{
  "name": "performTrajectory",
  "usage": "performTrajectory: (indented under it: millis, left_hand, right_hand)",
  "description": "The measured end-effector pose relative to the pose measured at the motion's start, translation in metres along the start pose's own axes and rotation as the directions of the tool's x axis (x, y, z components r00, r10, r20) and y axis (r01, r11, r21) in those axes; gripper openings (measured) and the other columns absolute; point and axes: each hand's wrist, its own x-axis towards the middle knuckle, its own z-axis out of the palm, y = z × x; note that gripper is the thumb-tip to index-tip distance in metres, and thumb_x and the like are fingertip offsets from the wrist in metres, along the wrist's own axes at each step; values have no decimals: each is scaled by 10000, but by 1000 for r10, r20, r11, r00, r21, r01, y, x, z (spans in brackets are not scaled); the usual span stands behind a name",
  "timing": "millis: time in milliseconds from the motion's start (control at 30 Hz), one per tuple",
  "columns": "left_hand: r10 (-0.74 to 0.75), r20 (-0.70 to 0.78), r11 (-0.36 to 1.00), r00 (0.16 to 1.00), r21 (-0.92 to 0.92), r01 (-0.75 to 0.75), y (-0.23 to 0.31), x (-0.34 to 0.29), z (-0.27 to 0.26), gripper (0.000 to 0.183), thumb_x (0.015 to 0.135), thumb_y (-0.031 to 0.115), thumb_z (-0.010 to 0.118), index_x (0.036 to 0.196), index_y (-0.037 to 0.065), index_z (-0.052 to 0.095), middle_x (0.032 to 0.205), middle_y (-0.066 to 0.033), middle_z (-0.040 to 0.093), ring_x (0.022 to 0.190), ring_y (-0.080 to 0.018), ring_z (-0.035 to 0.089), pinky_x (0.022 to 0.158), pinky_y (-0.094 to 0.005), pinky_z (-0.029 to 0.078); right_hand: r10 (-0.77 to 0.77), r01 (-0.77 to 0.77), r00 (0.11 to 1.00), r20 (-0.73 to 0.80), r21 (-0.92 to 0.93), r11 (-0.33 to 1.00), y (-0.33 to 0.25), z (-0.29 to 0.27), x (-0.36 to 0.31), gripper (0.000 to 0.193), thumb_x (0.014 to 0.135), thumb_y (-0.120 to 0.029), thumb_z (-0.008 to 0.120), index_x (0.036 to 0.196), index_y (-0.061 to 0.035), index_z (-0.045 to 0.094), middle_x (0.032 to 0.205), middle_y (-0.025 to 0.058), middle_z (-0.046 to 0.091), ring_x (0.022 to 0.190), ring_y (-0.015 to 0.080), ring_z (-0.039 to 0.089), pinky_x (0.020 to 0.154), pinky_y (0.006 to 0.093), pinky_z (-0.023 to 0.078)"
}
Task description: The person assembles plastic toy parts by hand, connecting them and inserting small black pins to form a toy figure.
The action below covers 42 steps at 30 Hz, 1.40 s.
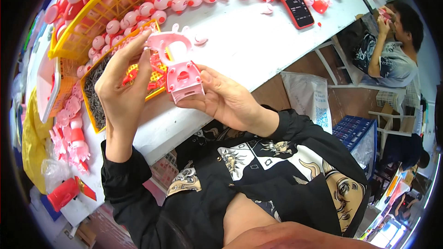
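Between the thumb and fingers of my left hand (121, 78) is the edge of a pink plastic open-ring piece (161, 41) with small ear-like tips. Just below it, my right hand (230, 97) grips a pink box-like plastic housing (187, 78) with red pegs at its corners and a slot in its front. The two pink parts are close together; I cannot tell whether they touch. Under my left hand sits a yellow tray (100, 130), holding dark screws (96, 99) on one side and small red and yellow parts (131, 73) on the other.
Rows of round pink-and-white pieces (179, 3) lie behind the tray, beside a large yellow basket (87, 25). A red-cased phone (291, 2) rests on the white table (240, 41). More pink parts (71, 133) lie at left. A co-worker (392, 50) sits at right.
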Motion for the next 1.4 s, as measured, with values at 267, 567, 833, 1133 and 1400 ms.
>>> performTrajectory:
  millis: [267, 567, 833, 1133, 1400]
  left_hand:
    - [142, -162, 985, 976, -71, -155, 6, -10, 0, 195, 840, -106, 667, 1030, -60, 683, 1021, -154, 709, 930, -186, 682, 835, -283, 530]
    - [164, 228, 986, 960, -26, -162, 20, -9, 9, 244, 788, -76, 698, 1012, 21, 715, 930, -92, 659, 887, -216, 633, 780, -310, 503]
    - [124, 222, 992, 967, -27, -121, 14, -11, 11, 211, 749, -36, 741, 946, 40, 737, 881, -64, 612, 866, -208, 565, 795, -315, 449]
    - [52, 221, 995, 974, -90, -33, 12, -10, 9, 237, 758, -32, 739, 982, 45, 748, 897, -57, 595, 891, -187, 566, 801, -302, 449]
    - [-66, 286, 973, 956, -195, 125, 12, -11, 7, 199, 795, -51, 716, 986, 1, 735, 945, -64, 576, 934, -158, 546, 854, -276, 431]
  right_hand:
    - [-44, 44, 999, -13, -9, 999, 3, -2, 1, 518, 1033, -255, 477, 1449, -7, 293, 1339, 150, 511, 1214, 253, 560, 1074, 415, 444]
    - [29, -29, 1000, -11, -32, 999, 7, 3, 2, 521, 1036, -292, 476, 1442, -9, 312, 1315, 134, 523, 1201, 221, 562, 1068, 400, 443]
    - [33, -34, 999, -29, -19, 999, 10, -1, 1, 501, 1034, -272, 482, 1437, -18, 326, 1287, 128, 546, 1190, 208, 571, 1059, 393, 460]
    - [43, -43, 998, -36, -4, 999, 6, 0, 0, 469, 1030, -265, 493, 1411, -27, 361, 1273, 126, 560, 1191, 213, 574, 1063, 402, 456]
    - [61, -61, 997, -41, -3, 998, 5, -2, 1, 439, 1023, -253, 511, 1379, -25, 393, 1239, 123, 583, 1161, 220, 595, 1051, 404, 467]
